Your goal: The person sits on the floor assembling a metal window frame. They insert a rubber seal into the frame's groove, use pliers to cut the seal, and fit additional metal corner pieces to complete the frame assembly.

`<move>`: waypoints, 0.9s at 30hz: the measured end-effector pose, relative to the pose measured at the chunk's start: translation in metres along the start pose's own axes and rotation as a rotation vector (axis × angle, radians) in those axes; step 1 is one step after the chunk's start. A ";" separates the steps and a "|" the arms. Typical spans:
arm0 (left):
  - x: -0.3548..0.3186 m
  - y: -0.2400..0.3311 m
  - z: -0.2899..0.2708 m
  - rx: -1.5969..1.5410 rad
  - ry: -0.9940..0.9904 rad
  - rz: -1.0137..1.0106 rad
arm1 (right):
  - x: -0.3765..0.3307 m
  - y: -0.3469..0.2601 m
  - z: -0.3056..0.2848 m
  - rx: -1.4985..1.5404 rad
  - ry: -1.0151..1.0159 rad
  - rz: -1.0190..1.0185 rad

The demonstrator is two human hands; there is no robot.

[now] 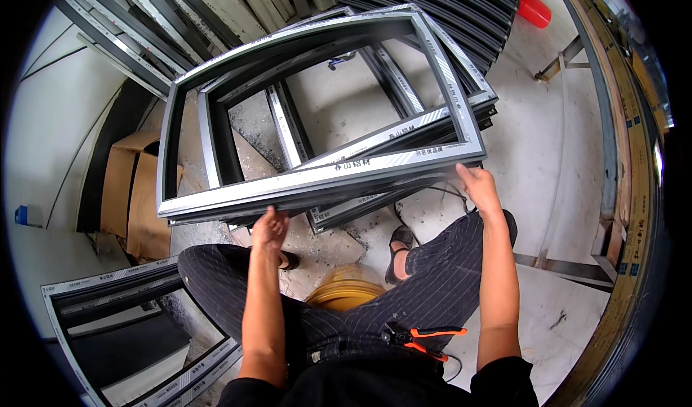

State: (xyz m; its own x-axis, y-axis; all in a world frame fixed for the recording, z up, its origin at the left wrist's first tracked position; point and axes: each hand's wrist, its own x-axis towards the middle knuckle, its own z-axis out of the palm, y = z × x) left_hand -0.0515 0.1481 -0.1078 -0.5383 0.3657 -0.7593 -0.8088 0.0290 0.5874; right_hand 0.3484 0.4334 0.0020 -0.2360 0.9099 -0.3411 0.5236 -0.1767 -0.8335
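A silver-grey window frame [317,178] with printed film lies tilted on top of a stack of similar frames in front of me. My right hand [478,188] grips its near right corner, fingers closed on the edge. At the near bar, left of the middle, my left hand [269,229] has its fingers curled against the underside of the same frame. Beneath it, a second window frame [382,144] sits turned at an angle. Pliers [425,338] with orange and black handles rest across my lap.
Between my legs stands a yellow bucket [344,289]. Another frame [58,313] leans at the lower left, below a cardboard box [119,183]. Long profiles [180,18] and a black ribbed stack [432,3] are at the back, near a red bucket [534,8]. A metal rack [609,155] borders the right.
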 end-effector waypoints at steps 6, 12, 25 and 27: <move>0.025 0.064 -0.064 -0.209 0.232 0.041 | 0.001 0.012 -0.001 -0.080 -0.002 -0.113; 0.019 0.050 -0.095 -0.136 0.201 0.064 | -0.010 -0.008 0.008 -0.007 -0.036 -0.280; -0.046 0.074 0.084 1.460 0.233 1.664 | 0.022 -0.058 0.055 -0.742 0.109 -0.839; -0.033 0.082 0.078 1.350 0.204 1.791 | 0.013 -0.055 0.065 -0.774 0.109 -0.779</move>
State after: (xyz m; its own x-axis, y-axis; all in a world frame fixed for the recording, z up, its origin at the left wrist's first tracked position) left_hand -0.0813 0.2112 -0.0126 -0.3802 0.6616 0.6463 0.9215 0.3311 0.2031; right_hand 0.2637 0.4303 0.0155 -0.6707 0.7047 0.2314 0.6425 0.7078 -0.2934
